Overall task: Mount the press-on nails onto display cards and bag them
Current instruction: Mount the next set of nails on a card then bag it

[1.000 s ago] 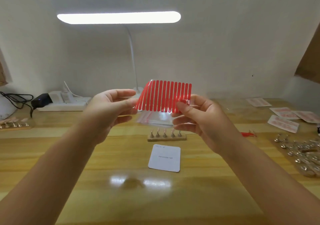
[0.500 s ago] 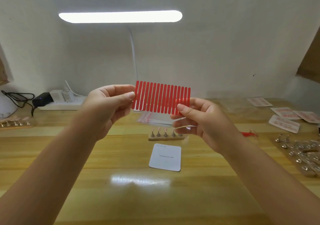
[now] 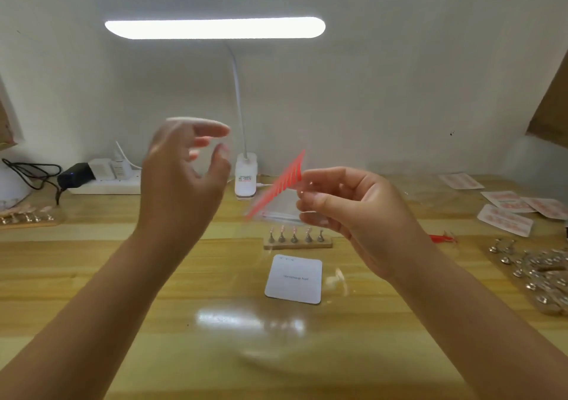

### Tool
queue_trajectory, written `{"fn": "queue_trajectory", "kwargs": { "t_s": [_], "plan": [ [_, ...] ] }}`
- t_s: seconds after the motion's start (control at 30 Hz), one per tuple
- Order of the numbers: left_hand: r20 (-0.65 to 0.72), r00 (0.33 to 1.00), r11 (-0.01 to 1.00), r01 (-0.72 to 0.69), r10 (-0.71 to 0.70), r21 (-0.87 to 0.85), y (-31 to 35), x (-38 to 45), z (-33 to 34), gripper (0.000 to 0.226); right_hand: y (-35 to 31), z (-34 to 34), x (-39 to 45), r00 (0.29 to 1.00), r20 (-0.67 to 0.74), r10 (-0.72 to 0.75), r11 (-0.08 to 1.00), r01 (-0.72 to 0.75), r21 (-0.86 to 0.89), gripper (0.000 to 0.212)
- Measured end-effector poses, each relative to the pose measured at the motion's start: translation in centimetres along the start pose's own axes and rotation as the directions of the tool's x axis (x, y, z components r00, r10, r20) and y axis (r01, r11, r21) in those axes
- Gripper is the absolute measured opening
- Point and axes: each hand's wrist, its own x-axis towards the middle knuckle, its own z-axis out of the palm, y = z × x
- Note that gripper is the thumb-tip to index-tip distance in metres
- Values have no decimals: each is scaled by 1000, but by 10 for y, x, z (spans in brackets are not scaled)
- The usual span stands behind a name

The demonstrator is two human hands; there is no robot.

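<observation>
Wooden table (image 3: pixel 92 276) bears white card (image 3: pixel 293 279), nail stand (image 3: pixel 297 241), lamp base (image 3: pixel 245 176)

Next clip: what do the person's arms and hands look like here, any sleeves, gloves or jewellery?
Both forearms are bare as far as the frame shows, with no sleeves in view. The left hand and right hand wear no gloves, and no rings, watch or bracelets are visible. The left hand is motion-blurred.
</observation>
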Motion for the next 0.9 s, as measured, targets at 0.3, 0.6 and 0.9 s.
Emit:
{"fn": "queue_trajectory", "kwargs": {
  "t_s": [0.3, 0.6, 0.9],
  "plan": [
    [314, 943, 974, -43, 114, -223, 33, -13, 4, 18, -9, 7, -9, 997, 26, -67, 982, 71, -177, 15],
    [290, 950, 980, -58, 113, -191, 30, -14, 6, 19, -12, 9, -11, 997, 46, -69, 972, 78, -223, 20],
    [286, 957, 993, 76, -49, -85, 18, -4, 2, 10, -11, 4, -6, 996, 17, 84, 985, -80, -151, 19]
  ]
}}
